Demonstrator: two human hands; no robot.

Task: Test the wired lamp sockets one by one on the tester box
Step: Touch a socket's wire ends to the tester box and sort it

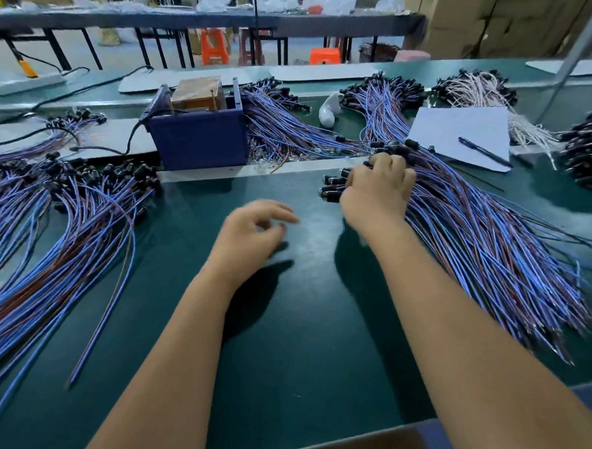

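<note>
From the head view we have our right hand (pixel 376 185) curled down over the socket ends of the bundle at our right (pixel 477 249), fingers closing on one or more black sockets (pixel 330 188); which one we cannot tell. Our left hand (pixel 257 226) hovers over the green counter (pixel 293 327), loosely curled and holding nothing, somewhat blurred. The blue tester box (pixel 197 136) stands beyond, well apart from both hands. We judge the pile at our left (pixel 64 219) may be finished work, with much still to test at right and behind. The box's contacts are hard to make out, and the wire tails run off the frame's edges.
</note>
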